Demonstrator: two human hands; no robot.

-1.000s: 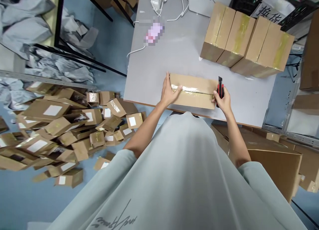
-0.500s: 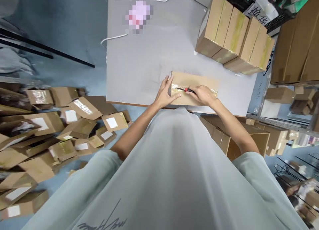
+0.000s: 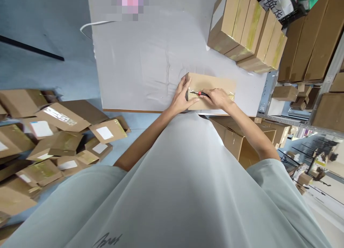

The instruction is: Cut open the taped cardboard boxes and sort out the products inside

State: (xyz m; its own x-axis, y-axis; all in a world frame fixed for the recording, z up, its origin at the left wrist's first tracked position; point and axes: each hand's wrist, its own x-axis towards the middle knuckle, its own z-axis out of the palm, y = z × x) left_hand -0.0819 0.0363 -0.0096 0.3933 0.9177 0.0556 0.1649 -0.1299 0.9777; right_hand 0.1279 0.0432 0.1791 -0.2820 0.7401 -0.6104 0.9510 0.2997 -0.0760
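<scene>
The right hand [image 3: 219, 97] is now lying over the top of the cardboard box [image 3: 212, 81], while one second ago it was at the right end with the knife upright. It is closed around the black and red cutter knife [image 3: 203, 94], whose tip points to the left, at the clear tape [image 3: 191, 92] near the left end of the box. The left hand [image 3: 180, 97] keeps its place at this left end: the fingers are against the end, the thumb is on the top, and between them the spread is wide. The box lies on the grey desk [image 3: 134, 62], close to the near edge.

Farther away on the desk, to the right, four taped cartons [image 3: 245, 29] stand in a row. A white cable [image 3: 99, 23] crosses the left edge. On the blue floor [image 3: 61, 22], at the left, there is a pile of brown boxes [image 3: 64, 144], some with white labels. A large open carton [image 3: 228, 135] is below the desk at the right.
</scene>
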